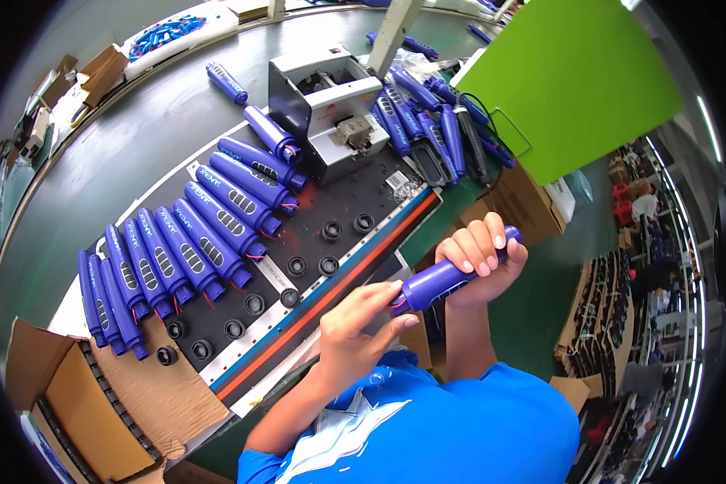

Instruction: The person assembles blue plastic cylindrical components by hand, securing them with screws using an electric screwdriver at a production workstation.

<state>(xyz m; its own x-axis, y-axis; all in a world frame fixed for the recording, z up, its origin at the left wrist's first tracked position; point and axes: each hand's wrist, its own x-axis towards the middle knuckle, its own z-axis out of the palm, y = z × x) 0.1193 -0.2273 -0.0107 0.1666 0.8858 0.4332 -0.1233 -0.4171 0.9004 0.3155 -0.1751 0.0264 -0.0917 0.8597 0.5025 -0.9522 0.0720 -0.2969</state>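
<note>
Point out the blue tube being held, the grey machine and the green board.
blue tube (437, 282): head view, middle of barrel.
grey machine (335, 109): head view, top face.
green board (573, 77): head view, centre.

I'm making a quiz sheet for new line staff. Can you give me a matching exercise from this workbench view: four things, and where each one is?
1 blue handle
2 grey machine
3 green board
4 cardboard box

A lower left corner
B in both hands
C upper right
D top centre, on the black mat

Pairs: 1-B, 2-D, 3-C, 4-A. The right hand wraps it; the left hand pinches its end.
</note>
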